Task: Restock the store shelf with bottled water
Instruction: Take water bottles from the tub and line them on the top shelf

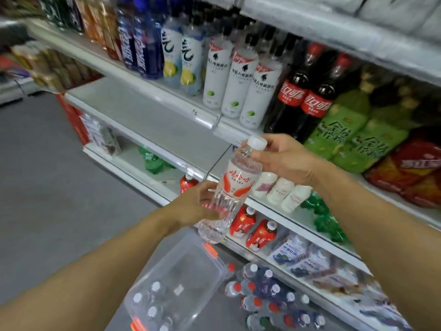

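Head view: I see one water bottle (232, 187) held in mid-air in front of the shelf unit (152, 115), tilted with its white cap (257, 142) up and to the right. The right hand (284, 158) grasps the neck just below the cap, fingers curled round it. The left hand (198, 206) grasps the lower body, fingers wrapped round the clear ribbed part. Behind the bottle, the middle shelf board is bare on the left stretch — cola bottles (303, 96) and white drink bottles (238, 84) stand on the shelf above. Near, on the floor, a clear plastic bin (181, 278) holds several more capped bottles; further bottles (269, 297) stand just to its right — their labels are blurred.
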Available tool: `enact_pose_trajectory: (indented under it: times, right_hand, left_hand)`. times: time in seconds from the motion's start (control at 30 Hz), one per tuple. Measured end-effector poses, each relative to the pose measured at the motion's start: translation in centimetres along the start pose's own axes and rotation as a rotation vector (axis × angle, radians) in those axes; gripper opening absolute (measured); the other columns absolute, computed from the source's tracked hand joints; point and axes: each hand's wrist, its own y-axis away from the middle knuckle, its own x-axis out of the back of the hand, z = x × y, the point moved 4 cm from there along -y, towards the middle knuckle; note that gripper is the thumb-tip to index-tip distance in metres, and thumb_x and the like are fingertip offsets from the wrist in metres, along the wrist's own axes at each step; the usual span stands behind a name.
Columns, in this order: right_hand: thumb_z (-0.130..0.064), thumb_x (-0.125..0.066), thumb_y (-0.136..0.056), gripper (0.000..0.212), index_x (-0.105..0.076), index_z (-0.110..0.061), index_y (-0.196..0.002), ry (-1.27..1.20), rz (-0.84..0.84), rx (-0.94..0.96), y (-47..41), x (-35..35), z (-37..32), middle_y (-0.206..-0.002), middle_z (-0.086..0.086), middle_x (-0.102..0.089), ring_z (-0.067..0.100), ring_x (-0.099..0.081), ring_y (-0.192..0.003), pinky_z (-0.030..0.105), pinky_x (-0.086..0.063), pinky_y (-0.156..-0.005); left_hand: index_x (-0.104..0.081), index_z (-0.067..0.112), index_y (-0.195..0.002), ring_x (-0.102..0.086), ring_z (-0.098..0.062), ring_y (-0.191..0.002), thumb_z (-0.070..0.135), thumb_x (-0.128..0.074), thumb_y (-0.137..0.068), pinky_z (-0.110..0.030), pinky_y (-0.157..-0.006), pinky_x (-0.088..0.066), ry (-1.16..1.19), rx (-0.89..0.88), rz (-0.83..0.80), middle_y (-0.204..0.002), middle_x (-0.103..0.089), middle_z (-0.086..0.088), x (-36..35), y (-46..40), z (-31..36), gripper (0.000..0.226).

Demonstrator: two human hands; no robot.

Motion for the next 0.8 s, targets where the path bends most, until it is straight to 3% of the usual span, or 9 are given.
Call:
enact_pose_trajectory:
  times: [0.1,0.33,0.43,0.57,0.67,0.8]
  right_hand:
    - [-0.007,-0.064,-0.077,0.039,-0.059,0.001,-0.114,-0.051,0.030,0.036,2.1,0.8,-4.2,-0.117,0.021,-0.064,0.030,-0.062,-0.111,0.040,-0.051,-0.094]
    - [-0.001,-0.056,-0.088,0.027,-0.057,-0.008,-0.114,-0.012,0.198,0.144,6.8,3.1,-12.8,-0.118,0.017,-0.064,0.028,-0.061,-0.111,0.041,-0.049,-0.096]
    - [-0.006,-0.055,-0.092,0.022,-0.056,-0.019,-0.110,0.088,0.294,0.217,9.1,4.6,-16.9,-0.119,0.017,-0.063,0.027,-0.060,-0.112,0.041,-0.049,-0.097]
    - [-0.017,-0.054,-0.095,0.025,-0.051,-0.020,-0.120,0.291,0.463,0.300,13.1,6.9,-22.0,-0.112,0.002,-0.065,0.012,-0.062,-0.098,0.021,-0.051,-0.079]
    - [-0.020,-0.053,-0.096,0.036,-0.044,-0.017,-0.130,0.419,0.601,0.347,16.7,8.7,-24.8,-0.116,-0.006,-0.058,0.005,-0.056,-0.103,0.022,-0.046,-0.089]
    - [-0.024,-0.054,-0.095,0.050,-0.036,-0.018,-0.141,0.707,0.854,0.320,21.5,12.7,-27.0,-0.142,-0.001,-0.043,0.013,-0.040,-0.130,0.030,-0.032,-0.108]
  left_hand:
    - [-0.042,0.029,-0.132,-0.057,-0.017,-0.114,0.024,-0.085,-0.064,-0.040,-0.100,-0.046,-0.015,-0.079,0.020,-0.125,-0.060,0.000,0.1,1.5,4.1,0.081]
    - [-0.045,0.027,-0.122,-0.062,-0.017,-0.102,0.010,-0.077,-0.076,-0.025,-0.076,-0.051,-0.040,-0.237,0.026,-0.113,-0.063,-0.005,-0.4,4.8,13.7,0.059]
    - [-0.047,0.026,-0.116,-0.062,-0.022,-0.104,0.010,-0.076,-0.076,-0.032,-0.085,-0.050,-0.056,-0.308,0.057,-0.109,-0.065,-0.012,-0.7,5.7,18.2,0.052]
    - [-0.048,0.025,-0.111,-0.064,-0.023,-0.099,0.010,-0.075,-0.078,-0.032,-0.082,-0.048,-0.077,-0.406,0.068,-0.100,-0.067,-0.008,-1.9,6.9,24.3,0.045]
    - [-0.048,0.026,-0.109,-0.065,-0.021,-0.096,0.010,-0.076,-0.076,-0.034,-0.086,-0.048,-0.085,-0.480,0.064,-0.097,-0.068,-0.004,-3.4,7.7,28.7,0.046]
    - [-0.048,0.030,-0.100,-0.065,-0.021,-0.092,0.012,-0.077,-0.075,-0.034,-0.079,-0.050,-0.079,-0.552,0.065,-0.096,-0.067,-0.004,-5.6,8.2,34.4,0.042]
